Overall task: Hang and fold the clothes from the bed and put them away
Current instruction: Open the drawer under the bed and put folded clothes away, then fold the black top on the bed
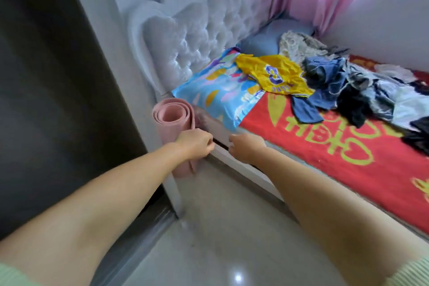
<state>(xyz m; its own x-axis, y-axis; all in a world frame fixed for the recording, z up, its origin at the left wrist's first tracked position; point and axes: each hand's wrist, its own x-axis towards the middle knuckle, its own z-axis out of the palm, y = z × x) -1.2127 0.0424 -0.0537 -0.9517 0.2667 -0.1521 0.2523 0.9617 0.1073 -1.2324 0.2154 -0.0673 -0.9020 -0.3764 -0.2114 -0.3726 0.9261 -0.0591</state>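
Plainly, both hands hovered at the near edge of the bed with the red printed blanket (325, 146), the left hand (194, 144) beside a rolled pink foam mat (173, 118), the right hand (246, 146) just short of the mattress. Their fingers curled loosely and grasped nothing. The tangled heap of dark and blue clothes (348, 93) and the yellow jersey numbered 8 (271, 74) lay well apart from them, unsorted. Reaching in blind could drag several knotted garments off together onto the floor.
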